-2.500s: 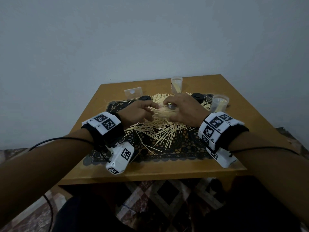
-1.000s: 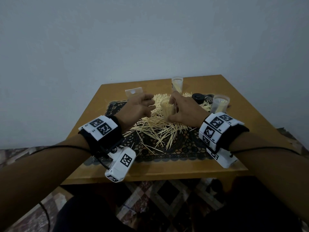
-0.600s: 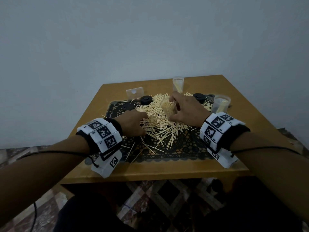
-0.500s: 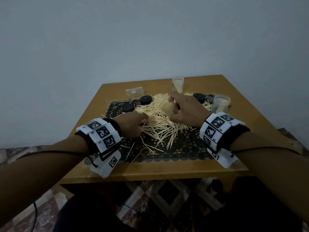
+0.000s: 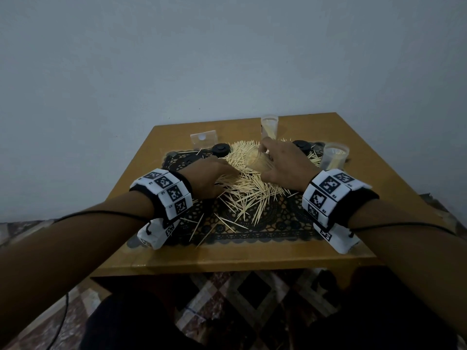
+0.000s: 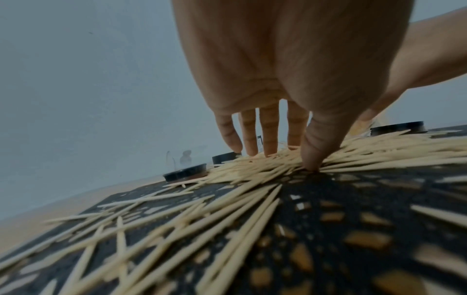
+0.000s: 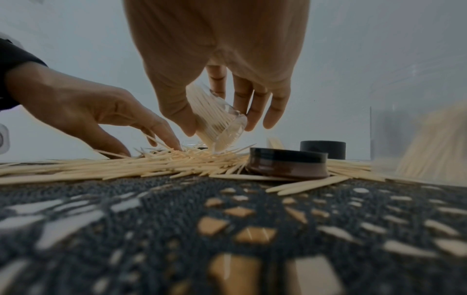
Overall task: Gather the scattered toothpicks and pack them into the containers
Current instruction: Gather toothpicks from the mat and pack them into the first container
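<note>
A heap of pale toothpicks (image 5: 249, 183) (image 6: 252, 169) (image 7: 151, 165) lies scattered on a black lace mat (image 5: 252, 223). My right hand (image 5: 283, 168) (image 7: 220, 111) grips a clear round container (image 5: 257, 161) (image 7: 217, 121), full of toothpicks and tilted with its base resting on the heap. My left hand (image 5: 207, 178) (image 6: 275, 145) (image 7: 121, 127) lies on the left of the heap, its straight fingertips (image 6: 310, 159) pressing down on the toothpicks. Two more clear containers (image 5: 269, 127) (image 5: 334, 157) holding toothpicks stand at the back and the right.
Black round lids (image 5: 221, 149) (image 5: 303, 145) (image 7: 288, 163) (image 6: 185, 173) lie on the mat around the heap. A clear plastic piece (image 5: 203, 138) stands at the back left of the wooden table (image 5: 227, 258). The wall is right behind the table.
My left hand let go of the container, dropped to the left side of the heap and now presses on the toothpicks. My right hand tilted the filled container and lowered it onto the heap.
</note>
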